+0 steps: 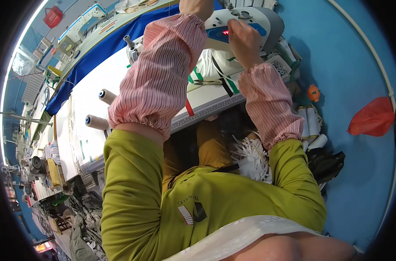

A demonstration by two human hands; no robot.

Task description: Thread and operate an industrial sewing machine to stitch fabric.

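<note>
Both my arms reach forward over a white sewing machine (272, 27) with a blue panel and a lit red display. My left hand (197, 8) is at the top edge of the view, beyond the machine's body; its fingers are cut off. Just in front of the panel is my right hand (245, 42), its fingers drawn together in a pinch. Whatever they hold, if anything, is too small to make out. Below the hands, a pair of thread snips (208, 82) lies on the white table (198, 98), near white and green strips.
A ruler strip (206, 114) runs along the table's front edge, crossed by a red strip (189, 107). Two thread cones (96, 122) lie at the left. White scraps (252, 161) heap beside my lap. A blue wall (333, 74) with a red bag (372, 118) bounds the right.
</note>
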